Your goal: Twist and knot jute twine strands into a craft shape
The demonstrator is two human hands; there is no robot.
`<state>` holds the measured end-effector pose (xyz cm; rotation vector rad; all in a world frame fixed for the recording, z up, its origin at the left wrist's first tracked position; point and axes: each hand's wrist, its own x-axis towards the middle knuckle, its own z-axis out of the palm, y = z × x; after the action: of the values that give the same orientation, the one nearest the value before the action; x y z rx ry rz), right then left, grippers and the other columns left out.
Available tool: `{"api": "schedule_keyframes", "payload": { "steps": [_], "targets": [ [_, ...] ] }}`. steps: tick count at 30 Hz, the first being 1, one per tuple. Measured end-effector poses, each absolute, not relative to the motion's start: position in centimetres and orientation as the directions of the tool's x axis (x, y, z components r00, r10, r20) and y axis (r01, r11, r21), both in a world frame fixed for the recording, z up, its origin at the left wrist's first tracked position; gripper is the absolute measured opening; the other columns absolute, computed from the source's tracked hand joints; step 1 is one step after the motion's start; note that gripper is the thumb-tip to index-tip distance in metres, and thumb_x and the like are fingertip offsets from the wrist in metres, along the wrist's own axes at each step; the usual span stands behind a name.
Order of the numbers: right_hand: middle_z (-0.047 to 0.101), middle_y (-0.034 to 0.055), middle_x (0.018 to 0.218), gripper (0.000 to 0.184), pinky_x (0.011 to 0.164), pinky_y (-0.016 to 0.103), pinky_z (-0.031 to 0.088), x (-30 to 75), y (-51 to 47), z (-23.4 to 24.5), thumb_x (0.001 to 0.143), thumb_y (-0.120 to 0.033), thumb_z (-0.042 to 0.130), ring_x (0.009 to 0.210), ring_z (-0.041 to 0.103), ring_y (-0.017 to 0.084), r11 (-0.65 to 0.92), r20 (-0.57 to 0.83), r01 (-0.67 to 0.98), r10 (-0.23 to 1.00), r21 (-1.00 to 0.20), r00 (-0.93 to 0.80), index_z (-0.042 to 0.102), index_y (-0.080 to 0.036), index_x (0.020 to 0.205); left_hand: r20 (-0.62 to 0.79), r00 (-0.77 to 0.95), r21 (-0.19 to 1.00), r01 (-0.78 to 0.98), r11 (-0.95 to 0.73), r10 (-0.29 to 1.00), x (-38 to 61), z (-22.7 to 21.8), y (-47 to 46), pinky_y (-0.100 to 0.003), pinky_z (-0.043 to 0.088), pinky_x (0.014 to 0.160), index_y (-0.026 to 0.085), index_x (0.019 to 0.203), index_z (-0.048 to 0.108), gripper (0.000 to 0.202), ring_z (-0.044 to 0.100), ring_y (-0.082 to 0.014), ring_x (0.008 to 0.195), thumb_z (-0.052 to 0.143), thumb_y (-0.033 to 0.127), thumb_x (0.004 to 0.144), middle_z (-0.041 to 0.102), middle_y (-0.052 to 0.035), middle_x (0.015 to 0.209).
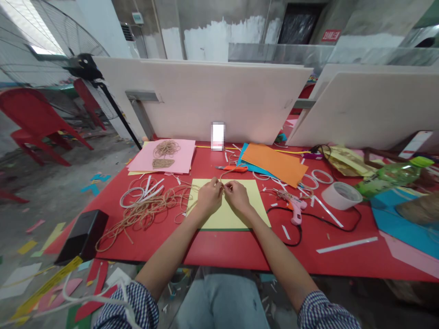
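Observation:
My left hand (210,196) and my right hand (236,195) meet over a pale yellow sheet of paper (236,219) on the red table. Both are closed, fingertips pinching a tan twine (222,175) whose end sticks up between them. A loose tangle of the same twine (151,208) spreads across the table to the left of the sheet. Just beyond my hands lies an orange-handled cutter or pair of scissors (236,168). To the right of the sheet rests a pink hot glue gun (297,209) with a black cord.
Pink paper (144,157) with coiled twine lies back left; orange paper (274,160) lies back right. A tape roll (342,195) and green bottle (391,178) stand right. A black box (84,235) sits at the left edge. White boards (219,98) close off the back.

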<state>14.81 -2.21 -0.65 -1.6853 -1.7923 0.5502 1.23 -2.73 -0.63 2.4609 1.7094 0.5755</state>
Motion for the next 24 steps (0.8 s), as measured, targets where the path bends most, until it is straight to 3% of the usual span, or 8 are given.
{"api": "schedule_keyframes", "payload": {
  "steps": [7,19,24],
  "targets": [
    [0.069,0.0057,0.09,0.015,0.071,0.026,0.04,15.05,-2.17,-0.84,0.092,-0.024,0.055,0.08,0.061,0.016,0.132,0.169,0.713,0.986,-0.689,-0.019,0.065,-0.018,0.082,0.231,0.323,0.205,0.906,-0.371,0.918,1.69,-0.75,-2.68,-0.035,0.048,0.073,0.014,0.106,0.062,0.031,0.063,-0.0253,0.091,0.033,0.025,0.099,0.06,-0.0149,0.11],
    [0.07,0.005,0.087,0.012,0.07,0.026,0.039,15.23,-2.24,-1.05,0.092,-0.021,0.056,0.077,0.062,0.016,0.162,0.181,0.76,0.982,-0.629,-0.059,0.064,-0.018,0.084,0.156,0.232,0.282,0.921,-0.269,0.96,2.26,-0.92,-2.56,-0.035,0.049,0.077,0.015,0.111,0.058,0.029,0.065,-0.0233,0.089,0.035,0.026,0.099,0.058,-0.014,0.116],
    [0.071,0.0044,0.084,0.013,0.07,0.026,0.039,15.27,-2.26,-0.8,0.094,-0.02,0.055,0.075,0.062,0.016,0.215,0.229,0.771,0.969,-0.6,-0.093,0.065,-0.018,0.085,0.175,0.193,0.414,0.875,-0.25,0.965,2.1,-1.22,-2.29,-0.034,0.048,0.077,0.016,0.104,0.06,0.022,0.064,-0.021,0.084,0.041,0.022,0.096,0.06,-0.012,0.112]
  ]
}}
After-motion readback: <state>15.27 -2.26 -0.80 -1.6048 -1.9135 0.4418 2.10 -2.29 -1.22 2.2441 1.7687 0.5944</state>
